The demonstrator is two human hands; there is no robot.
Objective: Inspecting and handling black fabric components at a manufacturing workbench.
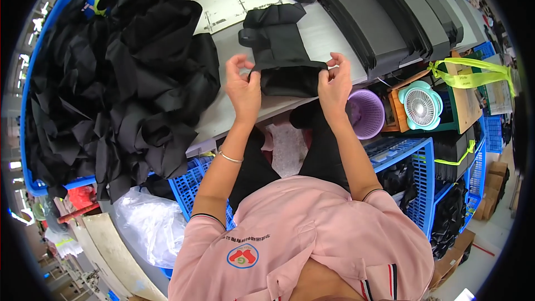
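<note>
To your left one big heap of loose black fabric pieces (111,83) fills a blue crate (33,184). Two stacks of grey-black panels (390,17) lie at the far right. One purple basket (366,113) and one small teal fan (422,105) sit below the table edge (223,122). Your left hand (243,86) and right hand (334,83) each pinch an end of one black fabric piece (281,50), matte and folded, lying on the table before you.
</note>
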